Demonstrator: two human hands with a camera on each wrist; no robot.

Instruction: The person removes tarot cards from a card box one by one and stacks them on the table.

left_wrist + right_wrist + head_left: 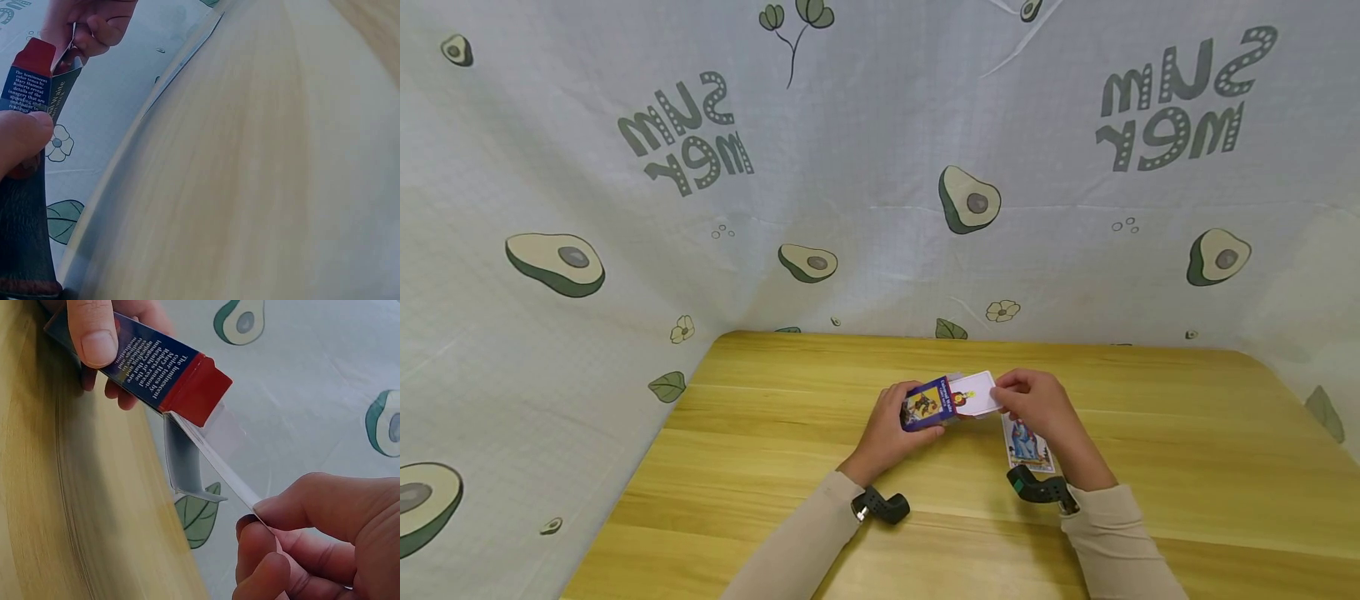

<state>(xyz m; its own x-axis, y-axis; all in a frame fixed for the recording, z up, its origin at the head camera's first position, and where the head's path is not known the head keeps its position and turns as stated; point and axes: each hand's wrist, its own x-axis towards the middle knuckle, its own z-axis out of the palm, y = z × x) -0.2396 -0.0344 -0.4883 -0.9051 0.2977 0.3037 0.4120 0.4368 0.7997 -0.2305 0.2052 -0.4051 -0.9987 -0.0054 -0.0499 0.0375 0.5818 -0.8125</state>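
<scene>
My left hand (887,429) grips a small blue card box (927,403) with a yellow picture on its front, thumb on one side and fingers on the other. The box's right end is open, and a red end flap (201,390) sticks out there. Between thumb and fingertips, my right hand (1037,404) pinches the edge of a white card (976,393) that reaches partly out of this opening. In the right wrist view the card appears edge-on. A picture card (1028,443) lies on the table under my right hand and wrist, partly covered by them.
The wooden table (760,467) has its far edge against a pale cloth (880,167) printed with avocados and lettering. Each wrist carries a black camera mount, the left one (883,506) and the right one (1037,486), both low over the table.
</scene>
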